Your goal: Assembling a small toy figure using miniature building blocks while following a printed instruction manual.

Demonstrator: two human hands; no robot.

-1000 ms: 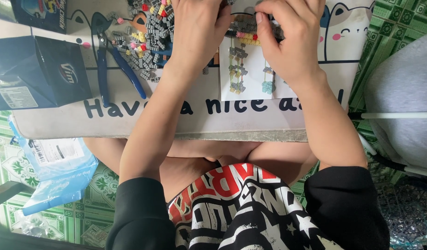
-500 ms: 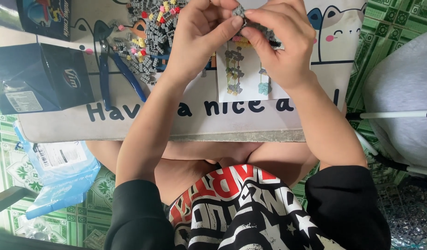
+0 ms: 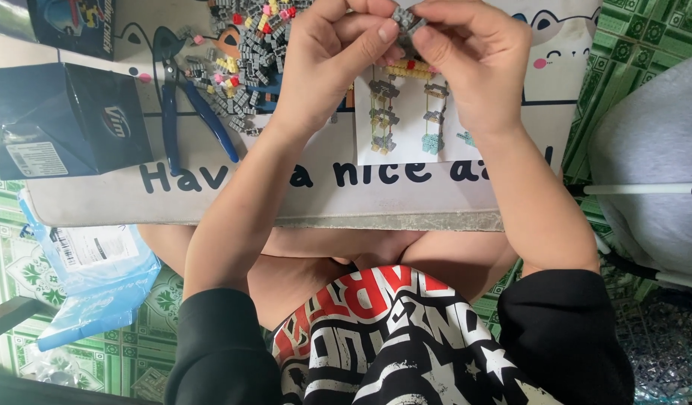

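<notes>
Fingertips of my left hand [image 3: 327,64] and right hand [image 3: 477,64] pinch one small grey brick cluster [image 3: 406,18] above the lap table's far edge [image 3: 286,202]; the dark blue cardboard box [image 3: 64,120] at its left edge hides its contents.

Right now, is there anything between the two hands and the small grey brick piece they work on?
Nothing visible. The left hand and the right hand both pinch the small grey brick piece directly with their fingertips, above the instruction sheet. The blue pliers lie apart, on the left.
</notes>
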